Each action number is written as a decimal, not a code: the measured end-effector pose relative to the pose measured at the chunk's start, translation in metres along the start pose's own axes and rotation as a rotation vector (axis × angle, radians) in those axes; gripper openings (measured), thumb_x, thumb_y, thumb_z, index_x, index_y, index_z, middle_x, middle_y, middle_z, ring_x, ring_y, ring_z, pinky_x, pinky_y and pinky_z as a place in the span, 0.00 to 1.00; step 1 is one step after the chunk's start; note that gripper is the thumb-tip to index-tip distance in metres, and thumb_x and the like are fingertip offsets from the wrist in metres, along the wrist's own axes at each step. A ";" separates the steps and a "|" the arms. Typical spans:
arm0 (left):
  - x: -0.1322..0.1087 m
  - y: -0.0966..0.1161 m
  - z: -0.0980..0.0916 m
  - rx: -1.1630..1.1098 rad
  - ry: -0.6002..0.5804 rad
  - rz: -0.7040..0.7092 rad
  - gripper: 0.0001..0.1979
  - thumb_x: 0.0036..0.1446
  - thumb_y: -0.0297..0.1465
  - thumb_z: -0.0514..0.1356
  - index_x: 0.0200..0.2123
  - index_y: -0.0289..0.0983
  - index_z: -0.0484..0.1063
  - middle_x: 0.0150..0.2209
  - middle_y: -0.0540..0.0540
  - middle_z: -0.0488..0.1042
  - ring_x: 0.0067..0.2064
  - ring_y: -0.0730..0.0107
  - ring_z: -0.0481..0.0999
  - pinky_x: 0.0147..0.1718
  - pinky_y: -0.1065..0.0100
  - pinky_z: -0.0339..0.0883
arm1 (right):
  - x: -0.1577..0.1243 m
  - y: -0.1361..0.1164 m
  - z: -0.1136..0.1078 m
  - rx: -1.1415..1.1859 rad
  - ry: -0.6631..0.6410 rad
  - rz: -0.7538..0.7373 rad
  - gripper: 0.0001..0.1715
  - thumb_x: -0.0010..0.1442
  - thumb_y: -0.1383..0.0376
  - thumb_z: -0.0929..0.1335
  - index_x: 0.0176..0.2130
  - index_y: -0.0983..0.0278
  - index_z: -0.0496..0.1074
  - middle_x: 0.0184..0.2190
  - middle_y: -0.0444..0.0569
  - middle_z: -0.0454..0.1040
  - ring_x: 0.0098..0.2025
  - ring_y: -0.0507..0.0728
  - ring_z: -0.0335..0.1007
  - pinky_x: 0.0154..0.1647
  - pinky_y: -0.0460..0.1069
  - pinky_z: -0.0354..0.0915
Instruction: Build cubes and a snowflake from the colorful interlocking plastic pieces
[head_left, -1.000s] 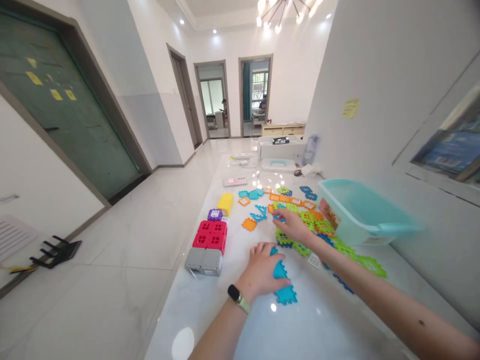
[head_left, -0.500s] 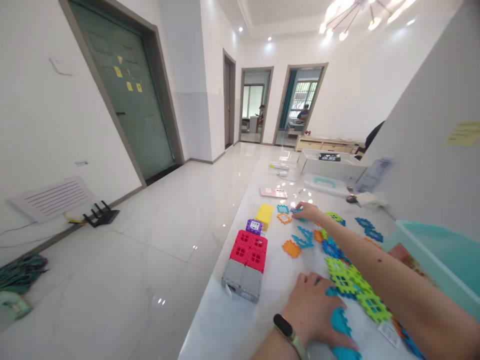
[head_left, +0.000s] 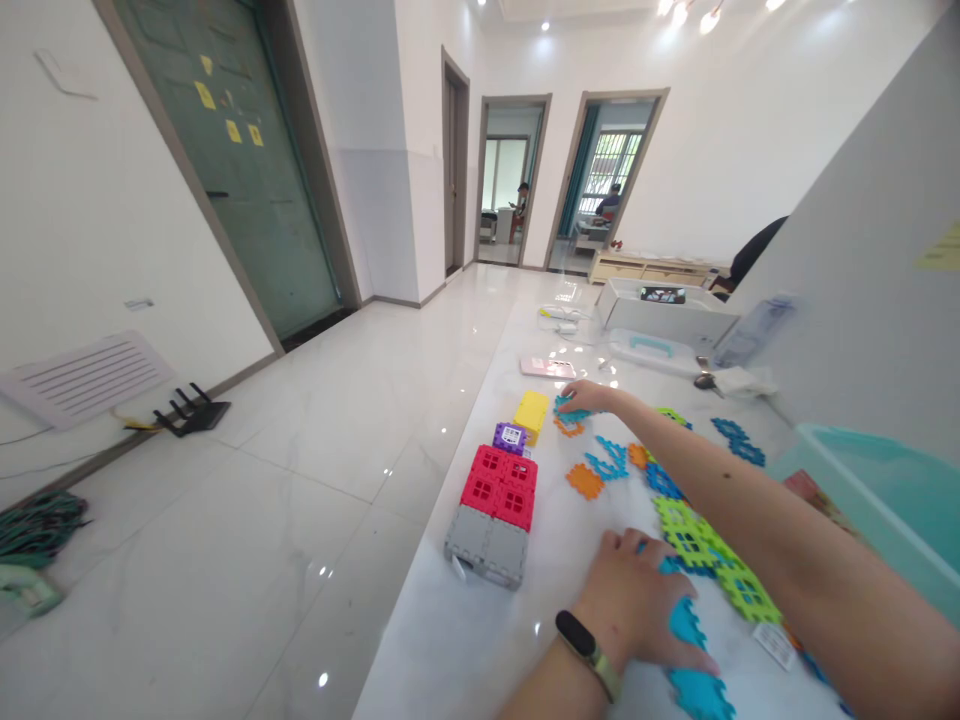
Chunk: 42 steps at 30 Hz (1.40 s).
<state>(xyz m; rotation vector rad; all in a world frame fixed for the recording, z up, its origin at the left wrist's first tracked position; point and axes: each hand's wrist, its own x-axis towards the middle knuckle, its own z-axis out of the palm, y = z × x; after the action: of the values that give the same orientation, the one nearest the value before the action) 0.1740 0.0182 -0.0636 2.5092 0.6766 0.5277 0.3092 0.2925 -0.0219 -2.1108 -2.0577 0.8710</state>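
Observation:
My right hand [head_left: 589, 397] reaches to the far end of the table, its fingers closed on a blue interlocking tile [head_left: 570, 413]. Just below it lies an orange tile [head_left: 568, 429], partly covered. My left hand [head_left: 637, 595], with a wristband, is spanned over a strip of bright blue tiles [head_left: 686, 622], thumb on one side and fingers on the other; the palm hides part of it. Left of the hands stands a row of joined panels: grey [head_left: 487, 545], red window panels [head_left: 500, 485], purple [head_left: 510, 437] and yellow [head_left: 532, 412].
Loose blue [head_left: 609, 458] and orange [head_left: 585, 481] pieces lie mid-table. Green window tiles [head_left: 686, 532] lie under my right forearm. A teal bin [head_left: 862, 470] stands at right. Farther back are a pink phone [head_left: 547, 368] and a white box [head_left: 667, 315]. People sit in the far rooms.
My right hand has moved left with the blue tile, over the spot where another light blue tile lay. My left hand stays on the blue strip. The head view has tipped slightly down.

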 end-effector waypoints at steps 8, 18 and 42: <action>-0.001 -0.003 -0.004 -0.066 0.011 -0.001 0.26 0.48 0.53 0.65 0.47 0.46 0.73 0.59 0.47 0.66 0.58 0.52 0.63 0.52 0.51 0.58 | -0.054 0.005 -0.010 0.081 0.065 -0.001 0.30 0.43 0.59 0.78 0.46 0.66 0.75 0.41 0.56 0.77 0.33 0.57 0.74 0.31 0.49 0.71; -0.013 -0.001 -0.033 -0.042 -0.184 -0.006 0.28 0.36 0.50 0.73 0.41 0.47 0.77 0.54 0.48 0.69 0.55 0.51 0.66 0.54 0.55 0.62 | -0.277 0.079 0.017 0.094 0.035 -0.199 0.18 0.47 0.63 0.73 0.41 0.63 0.77 0.37 0.46 0.77 0.41 0.59 0.72 0.43 0.48 0.66; -0.030 0.008 -0.047 0.039 -0.217 -0.212 0.43 0.37 0.44 0.74 0.59 0.51 0.65 0.63 0.47 0.60 0.64 0.48 0.57 0.62 0.51 0.52 | -0.352 0.075 0.096 -0.128 0.284 -0.371 0.18 0.54 0.57 0.70 0.41 0.66 0.75 0.38 0.55 0.73 0.42 0.62 0.70 0.42 0.51 0.61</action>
<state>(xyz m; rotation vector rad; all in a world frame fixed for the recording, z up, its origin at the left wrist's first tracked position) 0.1306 0.0125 -0.0280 2.4448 0.8608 0.1651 0.3545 -0.0774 -0.0129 -1.6953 -2.2851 0.3756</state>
